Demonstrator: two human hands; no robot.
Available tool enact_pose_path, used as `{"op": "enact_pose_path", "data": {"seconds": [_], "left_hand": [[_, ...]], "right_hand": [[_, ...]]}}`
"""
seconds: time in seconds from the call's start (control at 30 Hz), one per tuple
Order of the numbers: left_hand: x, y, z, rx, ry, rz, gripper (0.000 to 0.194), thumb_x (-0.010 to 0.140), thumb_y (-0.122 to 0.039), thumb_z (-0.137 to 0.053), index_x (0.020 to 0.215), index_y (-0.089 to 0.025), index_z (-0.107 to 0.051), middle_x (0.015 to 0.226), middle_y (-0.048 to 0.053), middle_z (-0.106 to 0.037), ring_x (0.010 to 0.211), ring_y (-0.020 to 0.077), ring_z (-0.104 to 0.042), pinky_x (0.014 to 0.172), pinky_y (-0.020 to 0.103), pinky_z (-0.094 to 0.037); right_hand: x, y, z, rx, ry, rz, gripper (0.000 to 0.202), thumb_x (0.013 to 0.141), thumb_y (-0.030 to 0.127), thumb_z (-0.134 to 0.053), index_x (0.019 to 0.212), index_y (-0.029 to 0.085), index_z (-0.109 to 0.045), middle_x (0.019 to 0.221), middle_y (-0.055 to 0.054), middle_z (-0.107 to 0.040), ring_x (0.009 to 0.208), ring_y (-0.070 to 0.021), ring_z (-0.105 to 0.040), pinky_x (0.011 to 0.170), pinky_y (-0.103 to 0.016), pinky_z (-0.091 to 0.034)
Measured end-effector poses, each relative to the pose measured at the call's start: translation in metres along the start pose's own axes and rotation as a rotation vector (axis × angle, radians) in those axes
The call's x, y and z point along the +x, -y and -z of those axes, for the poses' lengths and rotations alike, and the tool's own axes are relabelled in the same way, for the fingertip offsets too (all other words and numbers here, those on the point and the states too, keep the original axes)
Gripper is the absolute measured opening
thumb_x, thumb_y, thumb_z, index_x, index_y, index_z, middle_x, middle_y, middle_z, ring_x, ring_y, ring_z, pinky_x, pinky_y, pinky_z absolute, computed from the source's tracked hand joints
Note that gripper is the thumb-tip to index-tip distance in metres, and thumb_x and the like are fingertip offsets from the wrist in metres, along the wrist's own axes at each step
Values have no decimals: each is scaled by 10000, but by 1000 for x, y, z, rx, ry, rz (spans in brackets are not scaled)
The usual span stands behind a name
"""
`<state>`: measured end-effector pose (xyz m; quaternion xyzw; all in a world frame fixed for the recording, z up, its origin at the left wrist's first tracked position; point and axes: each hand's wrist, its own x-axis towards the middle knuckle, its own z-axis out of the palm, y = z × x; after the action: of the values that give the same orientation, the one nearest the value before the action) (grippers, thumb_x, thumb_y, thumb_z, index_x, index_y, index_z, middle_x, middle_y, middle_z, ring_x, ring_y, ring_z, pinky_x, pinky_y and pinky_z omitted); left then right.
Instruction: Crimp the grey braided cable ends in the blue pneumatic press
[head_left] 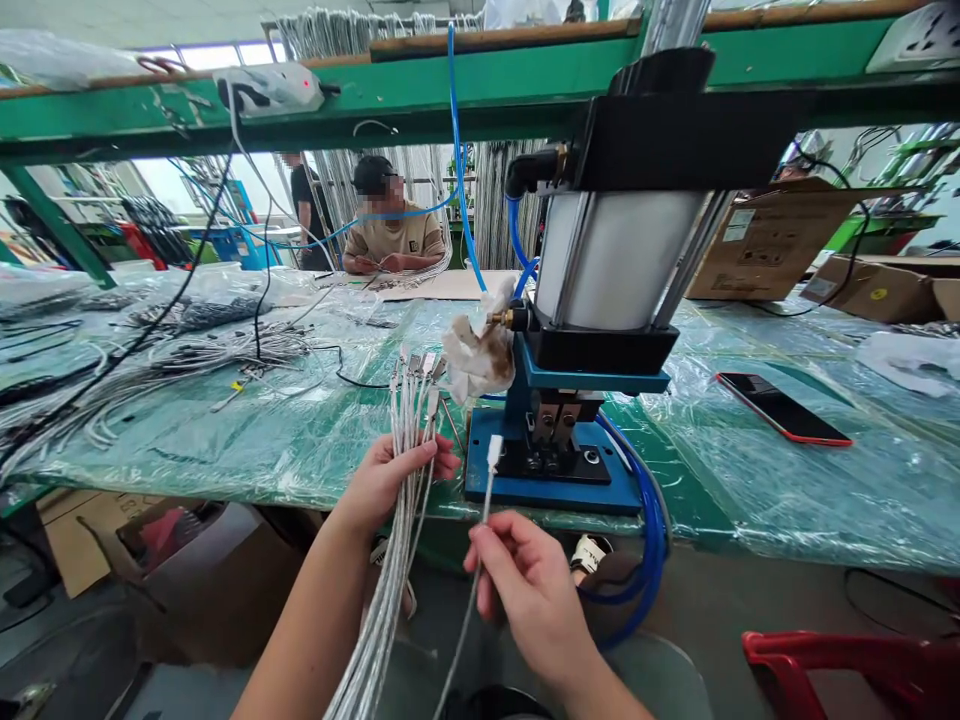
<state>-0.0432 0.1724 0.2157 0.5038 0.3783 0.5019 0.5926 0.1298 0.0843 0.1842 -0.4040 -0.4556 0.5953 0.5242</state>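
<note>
My left hand is wrapped round a bundle of clear-sheathed silvery cables, whose connector ends point up and away from me. Between thumb and fingers, my right hand pinches a single cable below its white connector. That connector stands up just left of the jaws of a pneumatic press and appears apart from them. The press has a blue base plate, and a stained white cloth or tissue hangs by its brass fitting.
A plastic-covered green table bears heaped cables on the left and a red-edged phone on the right. Blue air hoses loop over the front edge. A person sits across the table. A red stool stands lower right.
</note>
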Motion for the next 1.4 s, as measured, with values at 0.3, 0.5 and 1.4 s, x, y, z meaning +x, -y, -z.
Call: {"op": "enact_pose_path", "data": {"seconds": [0.3,0.5,1.4], "left_hand": [[-1,-1,0,63,20,-6,228,781,-329,-730,906,-141,-757,766,86,-749,729,191,-679,727,285,-519],[0,-2,0,111,15,-12,242,774,-354,-721,890,-144,-756,743,84,-726,713,203,-657,690,291,-508],[0,0,2,64,45,-14,189,821,-304,-703,915,-147,-748,761,65,-735,742,170,-662,725,253,-492]], "right_hand": [[-13,13,35,105,-64,-49,399,867,509,-616,771,123,-647,620,-40,-659,351,-69,-507,365,-185,-366],[-8,22,38,308,-90,-170,373,827,479,-669,714,124,-640,534,-16,-632,297,-82,-481,294,-181,-365],[17,31,40,435,-145,-197,337,743,422,-766,670,113,-655,493,3,-618,280,-56,-437,260,-165,-364]]}}
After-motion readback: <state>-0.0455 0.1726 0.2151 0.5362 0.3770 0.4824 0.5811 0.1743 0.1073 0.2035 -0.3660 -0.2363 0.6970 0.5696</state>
